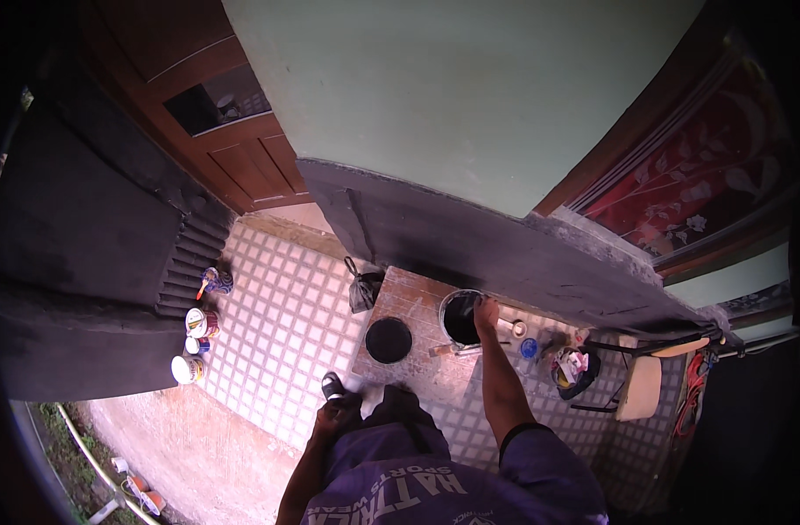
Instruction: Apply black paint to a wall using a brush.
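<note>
My right hand (486,313) is closed at the right side of a pale-rimmed bucket (443,317) with dark contents. Whatever its fingers hold is too dark and small to make out. My left hand (326,422) is low beside my left leg, its fingers not clearly visible. The bucket stands on a worn reddish-brown board (409,297). Left of it, a round black container or lid (389,340) lies on the same board. A light-coloured, round-ended tool (516,329) shows just right of my hand. In front of the bucket lies a wooden stick-like piece (453,349).
A black plastic bag (363,291) sits by the dark-painted lower wall (435,236). Several paint tins (187,370) stand along the left wall. At right are a blue lid (529,348), a black bag of rubbish (576,371) and a chair (640,388).
</note>
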`<state>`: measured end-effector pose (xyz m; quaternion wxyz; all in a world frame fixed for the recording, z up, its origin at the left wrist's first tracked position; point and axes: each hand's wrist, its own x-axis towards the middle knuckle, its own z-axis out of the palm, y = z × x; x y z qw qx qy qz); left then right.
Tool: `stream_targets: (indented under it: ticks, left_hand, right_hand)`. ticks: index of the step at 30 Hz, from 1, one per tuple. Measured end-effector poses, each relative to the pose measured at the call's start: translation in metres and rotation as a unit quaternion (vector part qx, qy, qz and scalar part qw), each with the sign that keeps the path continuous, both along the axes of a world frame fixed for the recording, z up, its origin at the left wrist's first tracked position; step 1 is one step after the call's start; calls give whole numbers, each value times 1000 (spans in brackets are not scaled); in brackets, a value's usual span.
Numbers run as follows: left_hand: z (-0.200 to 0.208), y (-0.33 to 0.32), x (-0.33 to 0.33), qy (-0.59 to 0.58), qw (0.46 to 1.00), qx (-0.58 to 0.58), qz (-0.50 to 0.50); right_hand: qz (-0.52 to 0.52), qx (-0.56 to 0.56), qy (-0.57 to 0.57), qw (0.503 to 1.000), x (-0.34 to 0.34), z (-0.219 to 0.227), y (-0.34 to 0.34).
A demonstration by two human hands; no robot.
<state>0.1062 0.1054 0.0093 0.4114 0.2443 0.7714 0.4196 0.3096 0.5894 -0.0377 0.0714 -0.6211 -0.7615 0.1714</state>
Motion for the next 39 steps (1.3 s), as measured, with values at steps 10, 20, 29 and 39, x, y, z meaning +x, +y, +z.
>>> stream_targets:
  ticks: [10, 20, 29, 39]
  left_hand:
    - [-23, -3, -8, 41, 999, 16, -14]
    - [-16, -4, -8, 31, 999, 14, -2]
    - [-10, 4, -6, 28, 1000, -5, -5]
    - [-2, 8, -6, 22, 999, -17, -18]
  right_hand:
    - [-20, -23, -23, 999, -17, 16, -9]
    - [-91, 45, 17, 995, 29, -9, -24]
    - [53, -14, 52, 997, -14, 2, -30]
    - [-8, -32, -14, 999, 11, -15, -33]
